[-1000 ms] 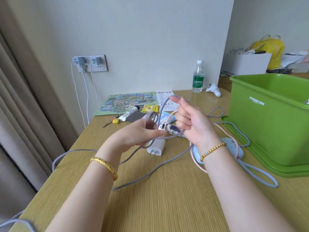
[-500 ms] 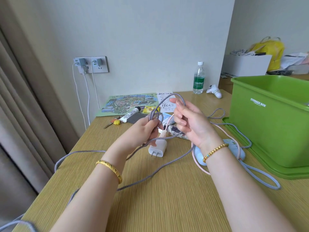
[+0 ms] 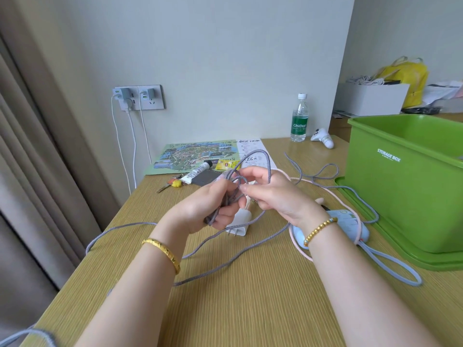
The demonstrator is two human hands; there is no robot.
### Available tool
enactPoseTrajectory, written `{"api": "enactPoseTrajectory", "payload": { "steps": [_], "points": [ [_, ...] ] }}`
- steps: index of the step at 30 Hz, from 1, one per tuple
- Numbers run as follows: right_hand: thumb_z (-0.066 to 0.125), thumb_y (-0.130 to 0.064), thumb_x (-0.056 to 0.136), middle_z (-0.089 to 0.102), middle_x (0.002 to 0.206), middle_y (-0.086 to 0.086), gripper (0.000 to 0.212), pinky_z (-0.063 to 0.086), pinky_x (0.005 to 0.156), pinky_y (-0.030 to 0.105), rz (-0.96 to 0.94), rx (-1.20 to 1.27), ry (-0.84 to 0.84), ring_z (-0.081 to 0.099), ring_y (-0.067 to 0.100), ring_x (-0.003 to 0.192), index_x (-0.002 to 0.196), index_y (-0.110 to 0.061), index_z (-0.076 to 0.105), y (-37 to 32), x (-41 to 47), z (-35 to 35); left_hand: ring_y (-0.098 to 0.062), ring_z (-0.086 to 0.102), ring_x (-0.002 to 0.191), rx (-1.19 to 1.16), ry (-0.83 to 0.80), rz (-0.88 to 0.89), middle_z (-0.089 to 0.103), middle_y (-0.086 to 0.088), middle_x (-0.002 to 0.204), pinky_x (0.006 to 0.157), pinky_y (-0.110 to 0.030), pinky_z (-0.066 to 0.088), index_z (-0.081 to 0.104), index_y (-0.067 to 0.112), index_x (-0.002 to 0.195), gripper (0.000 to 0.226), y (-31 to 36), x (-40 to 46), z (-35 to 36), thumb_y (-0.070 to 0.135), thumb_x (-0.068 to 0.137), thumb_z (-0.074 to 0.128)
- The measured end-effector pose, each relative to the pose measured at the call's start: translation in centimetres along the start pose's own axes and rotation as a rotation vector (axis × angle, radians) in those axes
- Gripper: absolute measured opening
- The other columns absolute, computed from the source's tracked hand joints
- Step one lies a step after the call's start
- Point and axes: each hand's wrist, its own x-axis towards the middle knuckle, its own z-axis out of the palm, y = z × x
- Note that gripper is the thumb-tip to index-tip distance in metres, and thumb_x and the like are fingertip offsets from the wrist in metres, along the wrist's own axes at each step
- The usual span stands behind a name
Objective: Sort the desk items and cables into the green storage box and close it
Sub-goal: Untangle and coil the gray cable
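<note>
My left hand [image 3: 213,209] grips a small coil of grey braided cable [image 3: 233,254] above the desk. My right hand [image 3: 273,194] pinches a loop of the same cable and lays it against the coil. The cable's loose length trails over the desk to the left edge. Below the hands lies a white charger plug [image 3: 240,222]. A light blue device [image 3: 350,225] with a blue cord and a pink cable [image 3: 325,190] sits under my right wrist. The open green storage box [image 3: 406,191] stands on its lid [image 3: 411,259] at the right.
At the back of the desk lie a map [image 3: 193,156], a paper sheet [image 3: 250,149], a white tube [image 3: 196,172], a yellow packet [image 3: 226,164], keys [image 3: 172,184], a water bottle [image 3: 299,118] and a white controller [image 3: 324,139]. Two chargers sit in the wall socket [image 3: 139,97].
My hands have come closer together. The right hand has brought another loop of the grey cable down onto the coil in my left hand, and more slack has been drawn in from the left.
</note>
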Motion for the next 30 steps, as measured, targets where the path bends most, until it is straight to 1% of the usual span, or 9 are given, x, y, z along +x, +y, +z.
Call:
{"api": "enactPoseTrajectory", "payload": {
  "steps": [3, 6, 8, 13, 18, 23, 26, 28, 30],
  "points": [
    [0.055, -0.008, 0.090, 0.060, 0.069, -0.003, 0.023, 0.024, 0.039, 0.011, 0.007, 0.043, 0.026, 0.044, -0.002, 0.045, 0.112, -0.006, 0.059, 0.13, 0.17, 0.08, -0.009, 0.025, 0.035, -0.045, -0.092, -0.046, 0.031, 0.006, 0.044, 0.039, -0.013, 0.023, 0.055, 0.014, 0.066, 0.049, 0.02, -0.15, -0.34, 0.025, 0.094, 0.017],
    [0.056, -0.007, 0.089, 0.062, 0.056, -0.007, 0.012, 0.020, 0.038, 0.012, 0.011, 0.164, -0.027, 0.045, -0.001, 0.043, 0.100, -0.007, 0.059, 0.20, 0.07, -0.19, -0.008, 0.027, 0.032, -0.071, -0.139, -0.053, 0.035, 0.004, 0.045, 0.037, -0.013, 0.025, 0.058, 0.013, 0.069, 0.051, -0.01, -0.25, -0.41, 0.025, 0.094, 0.016],
    [0.058, -0.008, 0.088, 0.058, 0.055, -0.007, 0.004, 0.018, 0.036, 0.012, 0.025, 0.223, -0.028, 0.039, -0.001, 0.040, 0.088, -0.011, 0.057, 0.26, 0.12, -0.24, -0.009, 0.028, 0.033, -0.071, -0.095, -0.023, 0.040, 0.002, 0.049, 0.036, -0.014, 0.026, 0.053, 0.011, 0.077, 0.039, 0.03, -0.28, -0.40, 0.023, 0.095, 0.021],
    [0.062, -0.012, 0.087, 0.047, 0.063, -0.004, 0.012, 0.020, 0.033, 0.012, 0.092, 0.093, 0.158, 0.032, -0.002, 0.036, 0.078, -0.016, 0.055, 0.71, 0.53, -0.20, -0.013, 0.037, 0.035, -0.005, 0.072, 0.101, 0.052, -0.006, 0.063, 0.035, -0.017, 0.029, 0.047, 0.016, 0.098, 0.014, -0.24, -0.18, -0.28, 0.021, 0.100, 0.033],
    [0.060, -0.014, 0.087, 0.048, 0.059, -0.007, 0.013, 0.018, 0.034, 0.011, 0.082, 0.387, -0.016, 0.033, 0.002, 0.046, 0.074, -0.015, 0.061, 0.67, 0.27, -0.77, -0.012, 0.039, 0.034, 0.031, -0.070, 0.113, 0.049, 0.000, 0.056, 0.035, -0.018, 0.033, 0.044, 0.013, 0.100, 0.018, 0.01, -0.50, -0.20, 0.029, 0.101, 0.035],
    [0.058, -0.024, 0.090, 0.034, 0.051, -0.009, 0.022, 0.018, 0.036, 0.015, 0.054, 0.075, 0.087, 0.025, 0.006, 0.043, 0.069, -0.018, 0.057, 1.02, 0.65, -0.47, -0.023, 0.051, 0.051, 0.204, 0.090, 0.149, 0.060, -0.005, 0.065, 0.047, -0.028, 0.042, 0.049, 0.011, 0.081, 0.031, -0.11, -0.38, 0.23, 0.029, 0.101, 0.034],
    [0.060, -0.020, 0.088, 0.048, 0.063, -0.008, 0.008, 0.025, 0.035, 0.011, 0.033, 0.034, 0.153, 0.038, -0.002, 0.036, 0.081, -0.023, 0.058, 0.93, 0.76, -0.50, -0.015, 0.051, 0.045, 0.187, 0.207, 0.173, 0.062, 0.001, 0.062, 0.043, -0.025, 0.039, 0.049, 0.010, 0.083, 0.030, -0.11, -0.05, 0.13, 0.029, 0.101, 0.035],
    [0.058, -0.014, 0.089, 0.054, 0.075, -0.007, 0.013, 0.032, 0.037, 0.007, 0.022, -0.061, 0.141, 0.046, -0.008, 0.041, 0.090, -0.027, 0.057, 0.81, 0.77, -0.33, -0.012, 0.049, 0.040, 0.173, 0.208, 0.165, 0.062, 0.003, 0.059, 0.040, -0.022, 0.038, 0.048, 0.008, 0.083, 0.029, -0.06, -0.06, 0.18, 0.026, 0.101, 0.035],
    [0.052, -0.007, 0.087, 0.057, 0.069, -0.009, 0.022, 0.035, 0.045, 0.005, 0.012, -0.207, 0.118, 0.048, -0.008, 0.046, 0.096, -0.026, 0.057, 0.72, 0.85, 0.12, -0.010, 0.048, 0.038, 0.207, 0.168, 0.137, 0.062, 0.003, 0.058, 0.038, -0.019, 0.038, 0.049, 0.010, 0.078, 0.030, -0.12, -0.17, 0.50, 0.024, 0.101, 0.035]
  ]
}}
